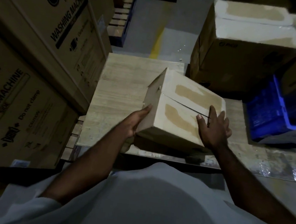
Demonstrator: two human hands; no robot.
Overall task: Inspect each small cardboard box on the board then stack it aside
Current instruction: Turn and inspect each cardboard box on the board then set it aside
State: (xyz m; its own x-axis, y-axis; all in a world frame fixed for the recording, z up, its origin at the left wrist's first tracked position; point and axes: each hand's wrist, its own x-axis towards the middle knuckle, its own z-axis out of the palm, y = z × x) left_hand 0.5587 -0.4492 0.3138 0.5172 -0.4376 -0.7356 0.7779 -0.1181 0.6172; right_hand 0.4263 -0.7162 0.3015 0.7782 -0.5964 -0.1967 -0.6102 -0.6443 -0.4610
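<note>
A small cardboard box with torn tape marks on its top sits tilted on the pale wooden board, its near edge raised. My left hand presses flat against the box's left side with straight fingers. My right hand lies on the right part of the top, fingers spread across the flap seam. Between the two hands the box is held. Its underside and far side are hidden.
Large washing machine cartons stand close on the left. A bigger taped cardboard box sits at the back right of the board. A blue plastic crate is at the right. Grey floor with a yellow line lies beyond.
</note>
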